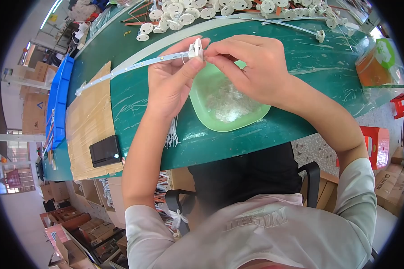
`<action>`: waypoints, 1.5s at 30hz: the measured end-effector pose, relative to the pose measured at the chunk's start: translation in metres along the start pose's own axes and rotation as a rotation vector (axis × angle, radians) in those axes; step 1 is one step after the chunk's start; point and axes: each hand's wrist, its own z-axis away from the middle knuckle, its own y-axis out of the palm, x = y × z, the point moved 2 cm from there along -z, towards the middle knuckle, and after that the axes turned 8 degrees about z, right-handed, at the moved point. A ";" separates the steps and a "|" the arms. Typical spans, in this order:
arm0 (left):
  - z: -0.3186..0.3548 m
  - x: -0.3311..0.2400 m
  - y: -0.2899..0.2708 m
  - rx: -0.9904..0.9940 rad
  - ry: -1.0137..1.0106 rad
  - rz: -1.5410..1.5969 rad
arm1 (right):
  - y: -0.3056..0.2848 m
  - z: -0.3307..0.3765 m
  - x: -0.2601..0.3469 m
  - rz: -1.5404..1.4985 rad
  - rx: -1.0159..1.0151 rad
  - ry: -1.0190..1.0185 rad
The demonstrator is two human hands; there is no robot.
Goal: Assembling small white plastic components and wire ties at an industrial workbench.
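The left hand (166, 83) is gripping the white disc (198, 47) on the light strip (134, 67) while the right hand (251, 65), pinched closed, contents hidden, is seemingly assembling it, next needing careful alignment.

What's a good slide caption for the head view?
Left hand holds a disc-ended strip, right hand at its disc, above a green table.
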 end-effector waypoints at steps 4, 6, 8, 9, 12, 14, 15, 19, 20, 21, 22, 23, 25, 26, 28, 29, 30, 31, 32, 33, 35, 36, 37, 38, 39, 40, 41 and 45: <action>0.001 0.000 0.001 0.011 -0.016 0.019 | -0.001 0.000 0.002 -0.002 -0.026 0.009; 0.001 0.000 0.002 0.018 -0.011 -0.003 | -0.003 -0.001 0.003 0.005 -0.018 0.005; 0.001 0.001 0.003 0.027 -0.005 -0.024 | -0.003 -0.001 0.002 0.001 -0.020 0.010; 0.002 0.000 0.003 0.017 -0.020 0.004 | -0.003 -0.001 0.002 -0.004 -0.025 0.014; 0.003 -0.001 0.004 0.008 -0.034 0.051 | -0.003 -0.002 0.001 -0.014 -0.022 0.015; 0.004 -0.001 0.005 0.008 -0.034 0.069 | -0.005 -0.003 0.002 -0.026 -0.004 0.002; 0.004 -0.001 0.005 0.007 -0.037 0.064 | -0.005 -0.003 0.003 -0.037 0.014 -0.009; 0.004 0.001 0.007 0.042 -0.020 0.031 | -0.005 -0.001 0.007 -0.032 -0.020 0.021; 0.004 0.001 0.006 0.041 -0.020 0.033 | -0.006 -0.001 0.010 0.009 -0.002 0.005; 0.004 0.001 0.006 0.038 -0.018 0.017 | -0.007 -0.002 0.012 0.049 0.014 -0.013; 0.004 0.000 0.005 0.034 -0.016 0.001 | -0.008 -0.004 0.013 0.048 0.015 -0.017; 0.004 -0.001 0.005 0.033 -0.012 0.001 | -0.008 -0.005 0.014 0.023 0.029 -0.038; 0.003 -0.001 0.005 0.017 -0.041 0.090 | -0.008 -0.007 0.012 -0.004 0.041 -0.067; 0.003 -0.002 0.004 0.016 -0.034 0.087 | -0.009 -0.008 0.010 -0.039 0.033 -0.102; 0.004 -0.003 0.003 0.107 -0.093 0.155 | -0.012 -0.010 0.008 -0.072 0.021 -0.143; 0.003 -0.004 0.001 0.110 -0.087 0.152 | -0.014 -0.012 0.007 -0.131 0.056 -0.132; 0.004 -0.004 0.001 0.149 -0.113 0.175 | -0.015 -0.013 0.007 -0.191 0.092 -0.122; 0.005 -0.004 0.000 0.190 -0.139 0.197 | -0.016 -0.014 0.009 -0.192 0.089 -0.129; 0.005 -0.005 0.002 0.192 -0.133 0.193 | -0.016 -0.013 0.011 -0.240 0.107 -0.033; 0.005 -0.004 0.004 0.179 -0.112 0.197 | -0.015 -0.012 0.012 -0.286 0.124 0.063; 0.006 -0.001 0.008 0.172 -0.083 0.198 | -0.012 -0.008 0.014 -0.280 0.081 0.112; 0.006 0.000 0.010 0.150 -0.060 0.211 | -0.011 -0.006 0.014 -0.275 0.040 0.169; 0.007 0.001 0.010 0.128 -0.036 0.225 | -0.010 -0.005 0.015 -0.272 0.037 0.160; 0.007 0.002 0.011 0.139 -0.036 0.248 | -0.010 -0.005 0.016 -0.270 0.021 0.180; 0.008 0.003 0.013 0.145 -0.029 0.247 | -0.009 -0.004 0.017 -0.267 0.008 0.200; 0.010 0.003 0.013 0.118 -0.032 0.249 | -0.008 -0.003 0.017 -0.263 0.006 0.192; 0.010 0.005 0.013 0.091 -0.035 0.252 | -0.007 -0.003 0.019 -0.221 -0.027 0.156; 0.010 0.002 0.014 0.064 -0.074 0.262 | -0.006 -0.003 0.021 -0.183 -0.060 0.128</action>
